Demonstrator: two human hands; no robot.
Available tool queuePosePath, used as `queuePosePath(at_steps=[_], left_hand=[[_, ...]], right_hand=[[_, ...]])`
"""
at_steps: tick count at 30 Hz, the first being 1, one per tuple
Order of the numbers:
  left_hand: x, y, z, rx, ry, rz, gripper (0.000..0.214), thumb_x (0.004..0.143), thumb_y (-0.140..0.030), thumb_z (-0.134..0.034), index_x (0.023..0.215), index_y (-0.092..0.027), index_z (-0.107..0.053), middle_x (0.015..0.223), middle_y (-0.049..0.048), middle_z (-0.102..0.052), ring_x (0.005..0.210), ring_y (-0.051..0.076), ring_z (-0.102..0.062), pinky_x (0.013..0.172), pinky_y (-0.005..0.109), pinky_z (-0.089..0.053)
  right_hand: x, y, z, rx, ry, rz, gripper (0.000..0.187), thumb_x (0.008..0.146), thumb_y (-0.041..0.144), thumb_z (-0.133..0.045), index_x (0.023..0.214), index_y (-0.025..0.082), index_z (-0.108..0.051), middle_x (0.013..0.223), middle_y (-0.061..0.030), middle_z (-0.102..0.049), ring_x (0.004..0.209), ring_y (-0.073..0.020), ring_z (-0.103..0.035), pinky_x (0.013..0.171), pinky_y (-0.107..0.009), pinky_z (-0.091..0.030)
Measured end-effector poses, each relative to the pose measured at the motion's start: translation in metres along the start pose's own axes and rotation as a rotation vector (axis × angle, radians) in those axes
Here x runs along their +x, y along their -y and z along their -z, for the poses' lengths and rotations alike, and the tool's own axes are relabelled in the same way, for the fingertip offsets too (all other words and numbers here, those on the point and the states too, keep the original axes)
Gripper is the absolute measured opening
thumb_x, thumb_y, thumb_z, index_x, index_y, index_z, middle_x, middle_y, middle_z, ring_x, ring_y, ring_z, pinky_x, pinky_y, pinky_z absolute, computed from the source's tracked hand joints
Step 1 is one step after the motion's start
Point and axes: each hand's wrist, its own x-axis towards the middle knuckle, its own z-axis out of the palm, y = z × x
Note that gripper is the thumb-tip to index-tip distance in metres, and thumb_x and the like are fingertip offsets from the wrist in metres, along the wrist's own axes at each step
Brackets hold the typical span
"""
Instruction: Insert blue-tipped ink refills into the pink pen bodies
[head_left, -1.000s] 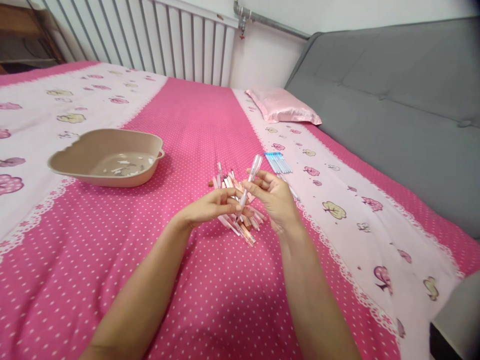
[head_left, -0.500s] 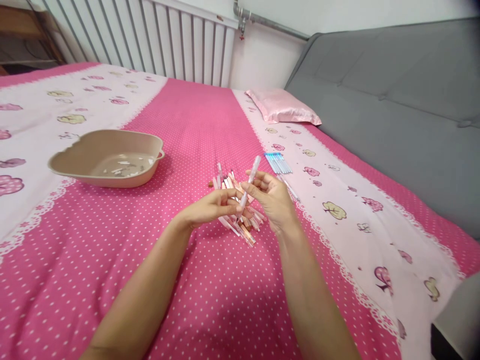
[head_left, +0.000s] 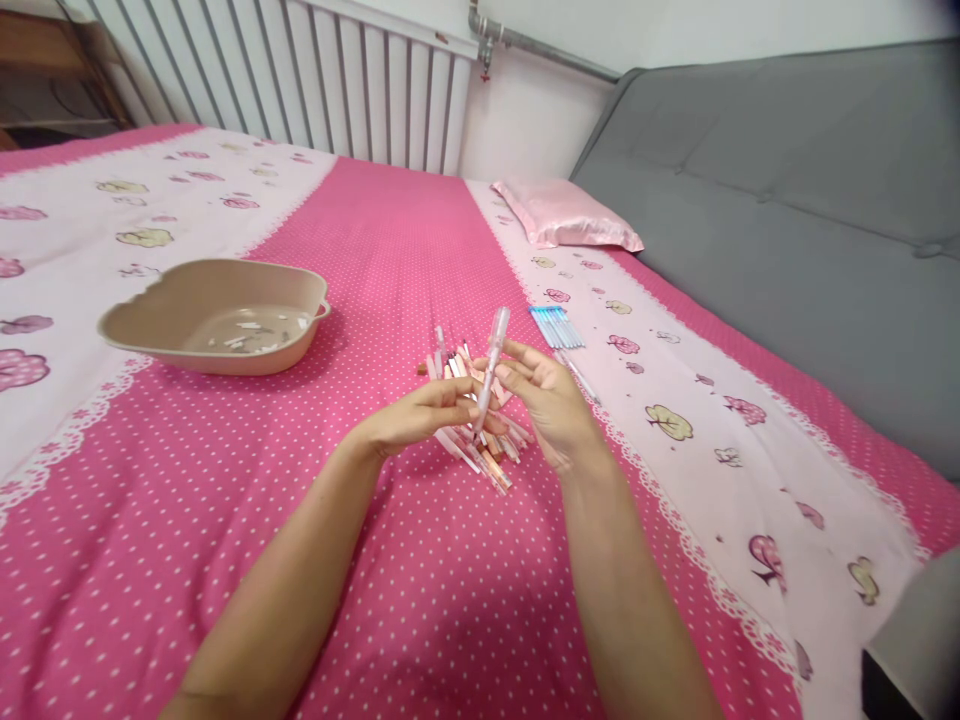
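A pale pink pen (head_left: 491, 368) is held between my hands, tilted with its clear end up and its other end down over the pile. My left hand (head_left: 424, 412) pinches its lower part between thumb and fingers. My right hand (head_left: 551, 400) has thumb and fingertips closed at its middle. Below and behind them lies a loose pile of pens (head_left: 491, 470), mostly pink and white with some brown; my hands hide part of it. Beyond my right hand is a row of blue pens (head_left: 556, 328) laid side by side, and a single pale pen (head_left: 579, 378) lies near them.
A beige basin (head_left: 281, 355) with small white and grey pieces in it stands on the pink bedspread (head_left: 390, 240) to the left. A pink pillow (head_left: 566, 215) rests against the grey headboard (head_left: 765, 150). A white radiator (head_left: 360, 90) is at the back.
The pen's upper end has swung slightly left and up, and more of it shows. The fingers of my right hand have shifted a little along it. The pile and basin stay as they were.
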Motion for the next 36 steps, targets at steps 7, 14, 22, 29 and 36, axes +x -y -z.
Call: queuePosePath(at_steps=[7, 14, 22, 29, 36], left_hand=[[0.0004, 0.0009, 0.0011, 0.013, -0.012, 0.002, 0.025, 0.085, -0.021, -0.052, 0.108, -0.011, -0.056, 0.097, 0.0131, -0.068, 0.09, 0.02, -0.065, 0.086, 0.037, -0.048], [0.0003, 0.0005, 0.0, 0.002, -0.024, 0.02, 0.026, 0.084, -0.023, -0.054, 0.108, -0.011, -0.056, 0.097, 0.0142, -0.068, 0.09, 0.021, -0.065, 0.084, 0.036, -0.049], [-0.0002, -0.0002, 0.0003, 0.015, -0.016, 0.018, 0.026, 0.086, -0.022, -0.052, 0.108, -0.01, -0.055, 0.098, 0.0143, -0.067, 0.089, 0.021, -0.065, 0.085, 0.037, -0.049], [-0.0003, 0.0036, 0.0027, 0.0, -0.004, -0.014, 0.026, 0.086, -0.019, -0.05, 0.111, -0.011, -0.054, 0.098, 0.0134, -0.068, 0.093, 0.021, -0.065, 0.086, 0.037, -0.048], [-0.0004, 0.002, 0.0013, 0.001, -0.02, 0.002, 0.027, 0.086, -0.019, -0.05, 0.112, -0.011, -0.054, 0.099, 0.0139, -0.068, 0.091, 0.021, -0.065, 0.087, 0.039, -0.048]], right_hand=[[0.0006, -0.0017, 0.0022, -0.023, -0.049, -0.003, 0.037, 0.069, 0.025, -0.069, 0.104, 0.018, -0.058, 0.085, -0.0033, -0.067, 0.082, -0.0156, -0.062, 0.072, -0.029, -0.051], [0.0016, -0.0026, 0.002, 0.021, -0.07, 0.003, 0.039, 0.062, 0.024, -0.074, 0.099, 0.018, -0.059, 0.077, 0.0004, -0.063, 0.073, -0.0124, -0.061, 0.068, -0.026, -0.05], [0.0011, -0.0038, 0.001, 0.032, -0.069, 0.015, 0.037, 0.064, 0.024, -0.074, 0.097, 0.018, -0.059, 0.081, -0.0002, -0.064, 0.079, -0.0132, -0.061, 0.073, -0.027, -0.051], [-0.0016, 0.0008, 0.0011, 0.072, 0.048, -0.017, 0.031, 0.077, 0.024, -0.061, 0.107, 0.019, -0.057, 0.099, -0.0039, -0.067, 0.09, -0.0154, -0.062, 0.079, -0.03, -0.051], [-0.0006, 0.0004, 0.0009, 0.083, 0.033, -0.02, 0.036, 0.073, 0.019, -0.064, 0.107, 0.018, -0.056, 0.09, -0.0037, -0.068, 0.087, -0.0159, -0.063, 0.08, -0.032, -0.051]])
